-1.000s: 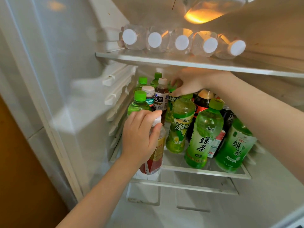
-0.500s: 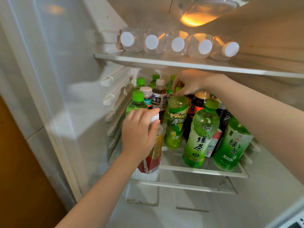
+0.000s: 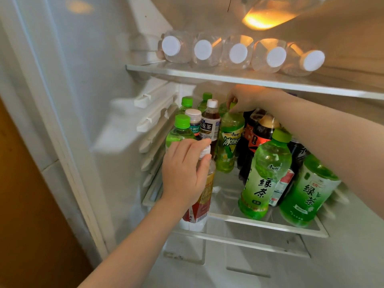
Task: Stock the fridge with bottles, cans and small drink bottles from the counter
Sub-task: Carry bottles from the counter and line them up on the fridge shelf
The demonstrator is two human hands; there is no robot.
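Inside the open fridge, my left hand [image 3: 185, 173] grips the top of a clear bottle with a red and yellow label [image 3: 200, 204], upright at the front left corner of the lower glass shelf [image 3: 270, 223]. Reaching in under the upper shelf, my right hand [image 3: 247, 98] pinches the green cap of an iced green tea bottle [image 3: 229, 142] in the shelf's middle. Several other bottles crowd this shelf: green tea bottles [image 3: 264, 179], dark tea bottles [image 3: 209, 123] and dark cola bottles [image 3: 259, 132].
On the upper glass shelf [image 3: 228, 76] lie several clear water bottles [image 3: 238, 53] with white caps facing me. The fridge lamp [image 3: 264, 19] glows at the top. The white left wall [image 3: 93, 90] carries shelf rails. Bare glass shows between the two held bottles.
The iced green tea bottle under my right hand has shifted a little toward the back. My left hand keeps its hold on the red-labelled bottle in the same spot.
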